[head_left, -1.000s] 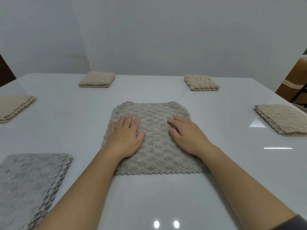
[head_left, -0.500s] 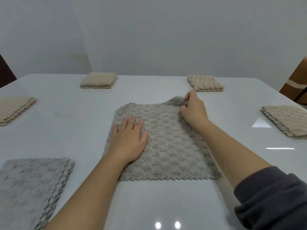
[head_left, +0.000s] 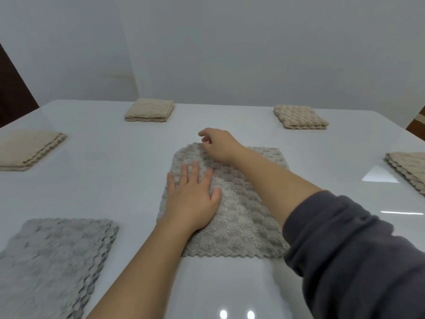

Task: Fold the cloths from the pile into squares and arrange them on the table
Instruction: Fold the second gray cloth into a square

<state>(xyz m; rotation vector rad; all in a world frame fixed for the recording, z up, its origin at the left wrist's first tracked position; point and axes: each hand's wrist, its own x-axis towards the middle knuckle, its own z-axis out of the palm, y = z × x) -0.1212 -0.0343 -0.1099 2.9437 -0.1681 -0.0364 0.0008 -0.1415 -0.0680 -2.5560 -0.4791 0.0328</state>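
A grey textured cloth (head_left: 241, 217) lies folded flat in the middle of the white table (head_left: 103, 180). My left hand (head_left: 193, 199) presses flat on the cloth's left half, fingers spread. My right hand (head_left: 218, 146) reaches across to the cloth's far edge near its far left corner, fingers loosely curled. Whether they pinch the edge is unclear. A stack of grey cloths (head_left: 53, 261) sits at the front left.
Folded beige squares lie around the table: one at the far left (head_left: 149, 110), one at the far right (head_left: 300, 119), one at the left edge (head_left: 27, 149), one at the right edge (head_left: 409, 169). A white wall stands behind the table.
My right hand left the cloth's middle, went to the far right corner, then moved left along the far edge. The far right corner now lies flat. My left hand stayed pressed down.
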